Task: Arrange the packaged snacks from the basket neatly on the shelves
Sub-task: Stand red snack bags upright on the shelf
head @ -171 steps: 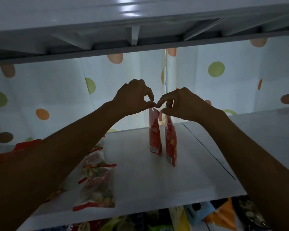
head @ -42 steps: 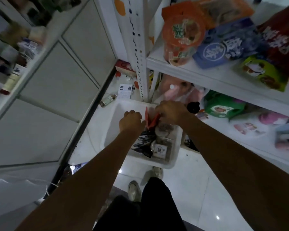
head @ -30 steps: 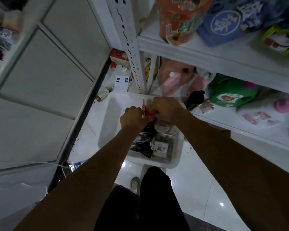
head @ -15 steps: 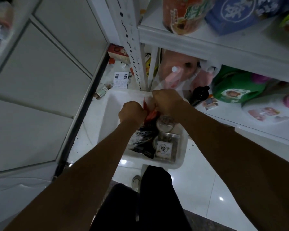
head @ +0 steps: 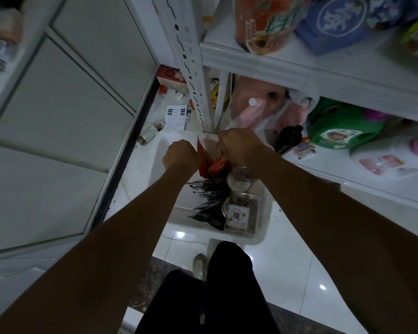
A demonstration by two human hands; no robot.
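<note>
A white basket (head: 261, 227) stands on the floor below me, beside the shelf post. Inside lie several dark sachets (head: 206, 196), a clear tub with a white label (head: 239, 214) and a round lidded jar (head: 239, 182). My left hand (head: 181, 156) grips one red snack packet (head: 201, 157) over the basket. My right hand (head: 239, 147) grips another red packet (head: 219, 166) next to it. Both packets are lifted a little above the other goods, and the fingers hide much of them.
The white shelf (head: 299, 66) at upper right carries an orange bag (head: 263, 22) and a blue bag (head: 336, 22). The lower shelf holds a green bag (head: 343, 126), pink pouches (head: 258, 104) and a dark bottle (head: 288, 138). Small litter lies by the shelf post (head: 193, 68). My leg and shoe are below.
I turned from the upper shelf, where two red packets were stood up, down to the basket. Over the last second both hands closed on red packets and raised them slightly.
</note>
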